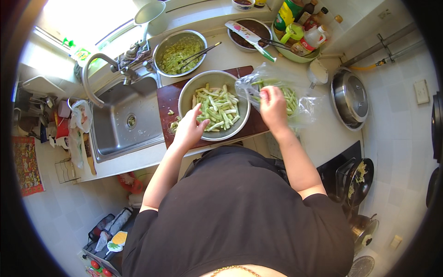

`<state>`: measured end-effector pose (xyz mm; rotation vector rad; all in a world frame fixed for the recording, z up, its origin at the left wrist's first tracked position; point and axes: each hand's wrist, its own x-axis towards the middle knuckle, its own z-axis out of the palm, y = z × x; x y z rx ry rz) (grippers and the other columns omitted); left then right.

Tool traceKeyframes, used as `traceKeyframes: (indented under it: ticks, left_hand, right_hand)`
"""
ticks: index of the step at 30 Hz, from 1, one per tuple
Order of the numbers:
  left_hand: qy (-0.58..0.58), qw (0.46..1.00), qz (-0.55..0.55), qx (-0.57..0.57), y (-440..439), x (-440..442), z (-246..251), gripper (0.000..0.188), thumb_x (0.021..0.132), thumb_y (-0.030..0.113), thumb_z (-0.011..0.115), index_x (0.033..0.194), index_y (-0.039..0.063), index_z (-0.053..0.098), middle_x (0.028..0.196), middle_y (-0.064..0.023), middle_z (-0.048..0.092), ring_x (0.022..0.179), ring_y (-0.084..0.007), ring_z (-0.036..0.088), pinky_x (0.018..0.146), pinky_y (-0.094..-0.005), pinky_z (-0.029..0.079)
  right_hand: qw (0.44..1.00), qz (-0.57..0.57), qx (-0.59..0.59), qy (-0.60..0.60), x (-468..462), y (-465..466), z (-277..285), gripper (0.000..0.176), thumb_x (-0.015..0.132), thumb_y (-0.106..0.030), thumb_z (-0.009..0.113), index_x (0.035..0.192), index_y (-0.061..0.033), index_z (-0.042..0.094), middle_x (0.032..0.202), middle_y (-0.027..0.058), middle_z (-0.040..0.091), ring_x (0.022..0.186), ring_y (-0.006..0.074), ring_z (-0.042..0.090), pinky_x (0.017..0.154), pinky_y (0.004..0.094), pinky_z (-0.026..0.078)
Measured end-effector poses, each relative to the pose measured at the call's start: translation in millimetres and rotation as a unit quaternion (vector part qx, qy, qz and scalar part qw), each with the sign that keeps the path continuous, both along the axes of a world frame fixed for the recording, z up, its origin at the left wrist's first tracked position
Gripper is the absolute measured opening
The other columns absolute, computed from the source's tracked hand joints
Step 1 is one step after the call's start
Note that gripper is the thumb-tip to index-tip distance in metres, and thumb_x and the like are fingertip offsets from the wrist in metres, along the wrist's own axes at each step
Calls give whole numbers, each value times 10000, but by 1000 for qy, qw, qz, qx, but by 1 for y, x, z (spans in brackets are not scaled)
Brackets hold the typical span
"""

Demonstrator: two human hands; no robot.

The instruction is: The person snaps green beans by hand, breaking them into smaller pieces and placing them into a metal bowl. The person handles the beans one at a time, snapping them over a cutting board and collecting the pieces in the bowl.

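Observation:
A metal colander (244,124) stands on a dark red cutting board (167,100), filled with cut pale green vegetable strips (221,110). My left hand (189,127) is at the colander's left side, its fingers apart over the rim, with no object seen in it. To the right lies a clear plastic bag (308,104) of green bean-like pods (290,98). My right hand (273,105) is at the bag's left part, thumb and fingers close together; whether they pinch the plastic or a pod is not clear. Some thin peelings (173,127) lie beside the colander, near my left hand.
A steel sink (129,138) with a curved faucet (90,74) is at left. Behind the board stand a bowl of chopped greens (182,52) with chopsticks and a bowl of dark sauce (265,32) under a floral-handled knife or spatula (247,34). Bottles, a lidded pan (349,98) and a stove (332,169) are at right.

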<state>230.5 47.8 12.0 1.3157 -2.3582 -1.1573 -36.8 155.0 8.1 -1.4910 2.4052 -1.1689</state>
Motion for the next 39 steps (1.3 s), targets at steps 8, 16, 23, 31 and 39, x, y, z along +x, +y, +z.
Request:
traceKeyframes:
  ticks: [8,16,23,31,39]
  left_hand:
    - [105,985,-133,3,38,-64,8,364,869,156,671,1211,54,596,984,-104,653,743,-237,626,719,-351,508]
    - [99,985,-136,37,52,-80,9,316,878,147,661,1176,48,624,954,-105,663,723,-232,627,697,-342,510]
    - [133,985,-94,52,54,-81,12,287,890,132,662,1165,55,637,925,-95,669,716,-204,627,683,-318,511]
    - [184,974,-120,44,46,-83,44,276,902,102,657,1175,61,656,954,-81,701,736,-137,627,680,-282,516]
    - [219,967,-129,8,39,-80,48,257,901,103,657,1156,72,671,944,-77,689,759,-138,631,668,-271,512]
  right_hand:
    - [793,-37,608,22,-148,42,-73,434,776,-204,731,1151,-20,613,1144,178,667,1036,328,654,840,421,536]
    - [876,-5,479,61,-146,51,-78,478,651,-214,834,1072,-61,669,998,167,703,935,326,674,793,412,543]
    - [970,1,226,-89,-172,50,-37,344,697,-200,814,967,-21,698,856,196,691,781,319,675,715,393,517]
    - [945,11,77,-316,-116,53,53,163,923,-128,624,940,22,684,740,69,678,598,118,628,572,256,493]
    - [974,28,190,-123,-58,41,-33,213,842,-219,693,878,-14,647,823,147,670,756,330,648,689,392,507]
